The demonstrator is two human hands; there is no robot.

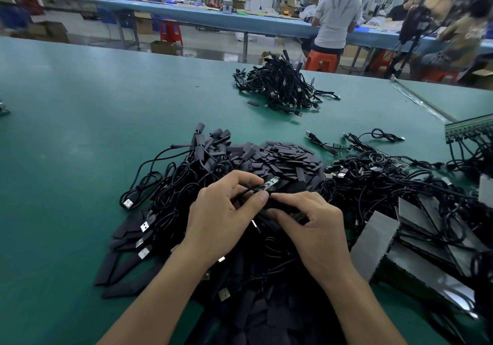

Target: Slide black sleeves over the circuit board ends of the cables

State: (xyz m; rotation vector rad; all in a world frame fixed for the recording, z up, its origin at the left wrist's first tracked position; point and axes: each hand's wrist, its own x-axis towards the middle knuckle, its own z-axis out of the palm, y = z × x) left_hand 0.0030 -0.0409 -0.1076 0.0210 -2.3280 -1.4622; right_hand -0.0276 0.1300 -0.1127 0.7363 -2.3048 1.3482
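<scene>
My left hand (pixel 224 211) pinches a black cable just behind its small green circuit board (pixel 270 183), which sticks out bare past the fingertips. Close beside it, my right hand (pixel 312 224) has its fingers closed on a black sleeve (pixel 277 202), lying just below the board and apart from it. Both hands hover over a heap of loose black sleeves (pixel 282 157). A tangle of black USB cables (pixel 165 192) spreads to the left of my hands. More cables (pixel 386 182) lie to the right.
A separate pile of cables (pixel 282 88) sits farther back on the green table (pixel 80 131). Grey flat bags (pixel 416 232) lie at the right, and a green panel (pixel 469 128) at the right edge. People sit on red stools at a blue bench behind.
</scene>
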